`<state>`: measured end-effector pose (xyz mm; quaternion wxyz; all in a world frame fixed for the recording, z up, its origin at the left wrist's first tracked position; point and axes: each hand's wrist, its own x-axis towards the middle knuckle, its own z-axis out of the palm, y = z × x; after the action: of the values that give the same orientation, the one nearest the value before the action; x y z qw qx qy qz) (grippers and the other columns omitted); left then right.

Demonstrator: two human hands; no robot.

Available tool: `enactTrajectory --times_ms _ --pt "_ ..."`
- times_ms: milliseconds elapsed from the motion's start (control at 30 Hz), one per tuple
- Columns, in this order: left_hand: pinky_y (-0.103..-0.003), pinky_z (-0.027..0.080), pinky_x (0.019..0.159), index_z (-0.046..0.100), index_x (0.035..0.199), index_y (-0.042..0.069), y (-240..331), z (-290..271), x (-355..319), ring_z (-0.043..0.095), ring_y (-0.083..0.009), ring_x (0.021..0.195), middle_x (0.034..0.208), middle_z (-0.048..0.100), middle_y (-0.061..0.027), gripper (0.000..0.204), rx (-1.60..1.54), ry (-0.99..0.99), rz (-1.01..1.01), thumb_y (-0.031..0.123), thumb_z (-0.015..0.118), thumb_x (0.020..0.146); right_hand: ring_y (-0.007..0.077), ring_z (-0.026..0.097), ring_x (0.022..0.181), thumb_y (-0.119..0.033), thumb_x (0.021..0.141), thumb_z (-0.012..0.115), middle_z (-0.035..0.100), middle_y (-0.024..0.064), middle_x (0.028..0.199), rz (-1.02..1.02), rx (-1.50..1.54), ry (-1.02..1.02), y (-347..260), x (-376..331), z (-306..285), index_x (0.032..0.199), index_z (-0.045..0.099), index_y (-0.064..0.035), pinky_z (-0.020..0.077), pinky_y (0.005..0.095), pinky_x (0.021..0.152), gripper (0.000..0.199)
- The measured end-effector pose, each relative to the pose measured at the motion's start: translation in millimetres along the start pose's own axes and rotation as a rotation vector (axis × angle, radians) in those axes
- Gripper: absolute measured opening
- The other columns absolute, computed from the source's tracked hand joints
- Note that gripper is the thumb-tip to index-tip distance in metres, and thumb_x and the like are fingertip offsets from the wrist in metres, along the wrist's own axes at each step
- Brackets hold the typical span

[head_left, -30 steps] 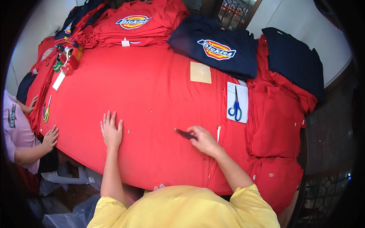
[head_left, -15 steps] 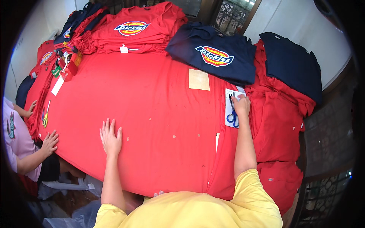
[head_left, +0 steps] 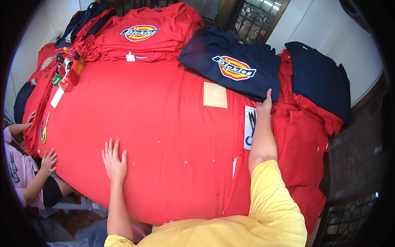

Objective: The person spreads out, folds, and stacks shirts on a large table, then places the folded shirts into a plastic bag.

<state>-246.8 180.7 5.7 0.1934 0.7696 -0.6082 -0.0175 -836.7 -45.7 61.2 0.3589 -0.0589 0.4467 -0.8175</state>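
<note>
My left hand lies flat on a wide sheet of red fabric, fingers spread and nothing in them. At the far right, my right hand grips the near edge of a folded navy T-shirt with a printed oval emblem. Its thumb rests on top, while the other fingers are hidden under the cloth. Just below that hand, a pair of blue-handled scissors lies on a white card or pad, partly covered by my forearm. A tan paper square rests on the red fabric, left of the card.
Stacked red T-shirts line the far side. More red garments and a navy one are piled at right. At left are a red tool holder, yellow-handled scissors and another person's hand on the fabric.
My right hand has moved from the scissors up to the navy T-shirt's near edge and taken hold of it. The left hand stays flat on the fabric. The view has shifted slightly.
</note>
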Motion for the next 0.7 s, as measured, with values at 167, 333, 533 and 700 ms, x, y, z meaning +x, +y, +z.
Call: enactTrajectory --times_ms 167,333,533,700 --pt "-0.044 0.016 0.118 0.048 0.138 0.012 -3 1 0 0.027 -0.0266 0.143 0.150 0.037 -0.0090 0.049 0.013 0.030 0.019 0.029 0.056 0.093 0.0248 0.032 0.137 -0.051 0.071 0.080 0.039 0.0083 0.146 0.151 0.004 -0.157 -1 -5 27 0.142 0.039 -0.0065 0.0210 0.0480 0.114 0.093" --pt "-0.045 0.020 0.116 0.055 0.131 0.010 1 0 10 0.030 -0.0305 0.140 0.146 0.041 -0.0102 0.042 -0.081 0.056 -0.037 0.019 0.061 0.090 0.0269 0.054 0.118 -0.030 0.092 0.064 0.055 0.0100 0.131 0.055 -0.098 -0.475 -46 7 113 0.133 0.050 -0.0061 0.0424 0.0533 0.097 0.050" --pt "-0.046 0.032 0.109 0.066 0.111 0.010 181 -3 55 0.042 -0.0329 0.130 0.132 0.053 -0.0118 0.025 -0.681 0.015 0.509 0.014 0.065 0.087 0.0283 0.062 0.105 -0.028 0.097 0.057 0.062 0.0115 0.120 -0.315 -0.355 -0.631 -102 -64 282 0.122 0.054 -0.0024 0.0484 0.0582 0.087 0.036" --pt "-0.038 0.039 0.105 0.058 0.127 0.008 303 -1 88 0.050 -0.0276 0.125 0.132 0.054 -0.0142 0.037 -1.350 -0.567 0.320 0.028 0.050 0.098 0.0331 0.052 0.121 -0.036 0.089 0.063 0.048 0.0189 0.139 -0.451 0.004 -1.114 -154 -153 287 0.139 0.040 -0.0062 0.0244 0.0661 0.108 0.062"
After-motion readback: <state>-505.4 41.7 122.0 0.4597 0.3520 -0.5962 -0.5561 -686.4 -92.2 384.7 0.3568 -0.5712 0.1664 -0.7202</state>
